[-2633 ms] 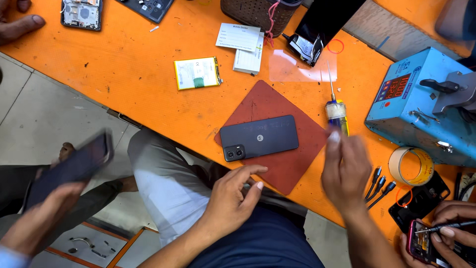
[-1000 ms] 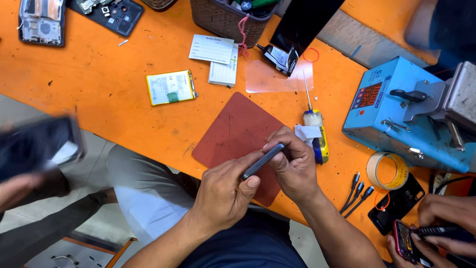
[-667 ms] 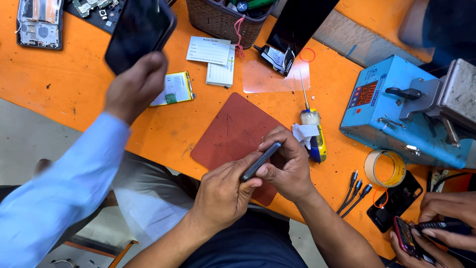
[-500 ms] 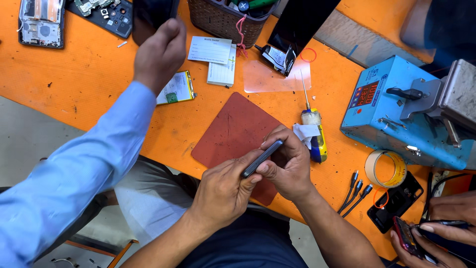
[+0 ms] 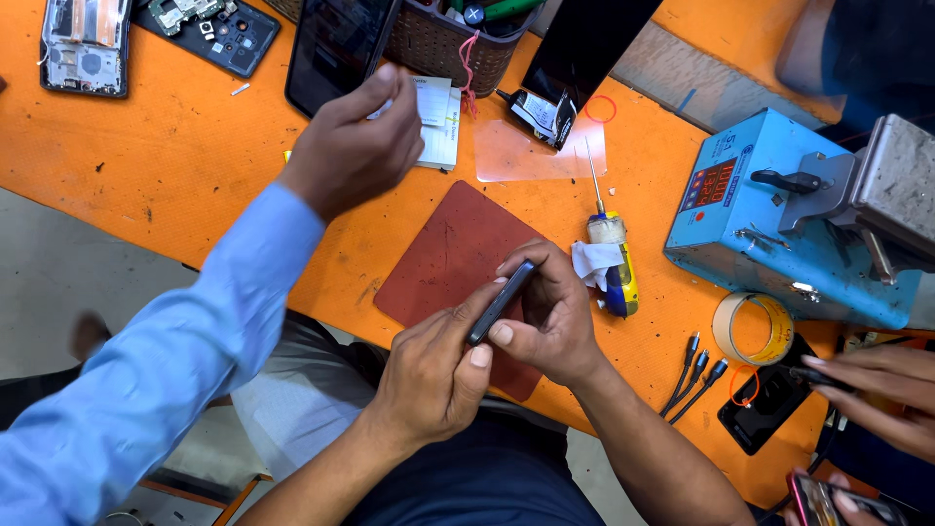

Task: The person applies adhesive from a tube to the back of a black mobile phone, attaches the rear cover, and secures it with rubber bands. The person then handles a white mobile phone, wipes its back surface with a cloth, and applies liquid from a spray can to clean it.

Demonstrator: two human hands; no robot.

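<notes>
A dark phone [image 5: 500,303] is clamped edge-up between the left hand [image 5: 433,375] and right hand [image 5: 548,317], above a red mat [image 5: 450,255] on the orange bench [image 5: 146,166], seemingly for seam inspection. A blue-sleeved hand [image 5: 351,146] is stretched across nearby.

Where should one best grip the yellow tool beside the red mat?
Grip the yellow tool at its thick handle, coming from above: it lies flat on the table, thin needle pointing away. White tissue wraps the middle, so take the bare yellow part at its right.
</notes>
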